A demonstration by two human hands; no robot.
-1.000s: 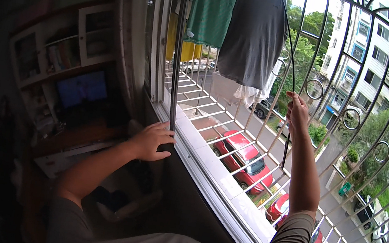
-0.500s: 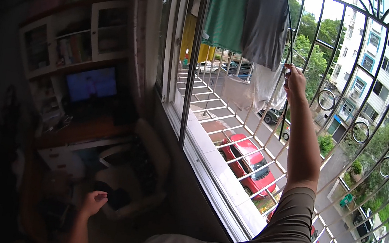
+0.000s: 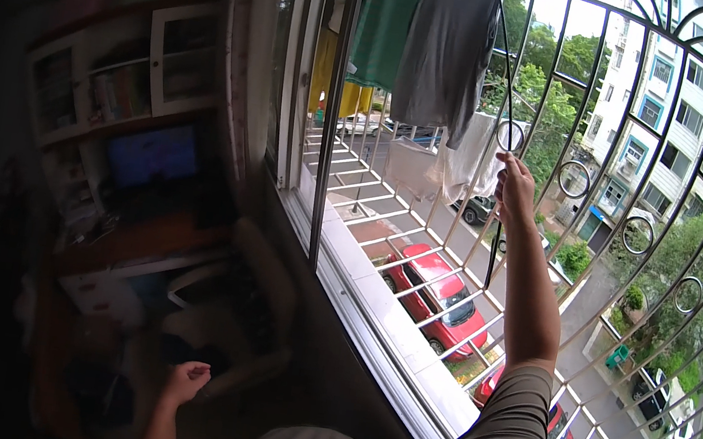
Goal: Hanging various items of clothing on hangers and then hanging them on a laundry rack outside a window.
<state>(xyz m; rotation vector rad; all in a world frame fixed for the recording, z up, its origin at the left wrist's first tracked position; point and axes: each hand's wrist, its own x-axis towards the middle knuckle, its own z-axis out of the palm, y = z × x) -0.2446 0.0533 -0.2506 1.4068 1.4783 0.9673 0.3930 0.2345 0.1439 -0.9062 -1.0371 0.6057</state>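
My right hand [image 3: 514, 187] is raised out past the window frame, its fingers wrapped round a thin dark pole [image 3: 493, 256]. The pole runs up past the hanging clothes and bends in the wide view; its upper end is out of sight. Just left of it hang a grey garment [image 3: 448, 44], a green garment [image 3: 385, 22] and a whitish, see-through cloth [image 3: 469, 151]. Low on the left, in the dim room, my left hand [image 3: 187, 381] is held with its fingers curled together. Nothing shows in it.
A metal window cage [image 3: 555, 77] with bars and rings encloses the outside ledge [image 3: 374, 317]. Below it are a street and a red car [image 3: 439, 299]. Indoors at left stand a cabinet [image 3: 64, 94], a lit screen [image 3: 152, 157] and a chair [image 3: 271, 280].
My right hand has come down with the pole, and the grey garment hangs lower. My left hand has moved slightly right and down. The whole view has shifted a little.
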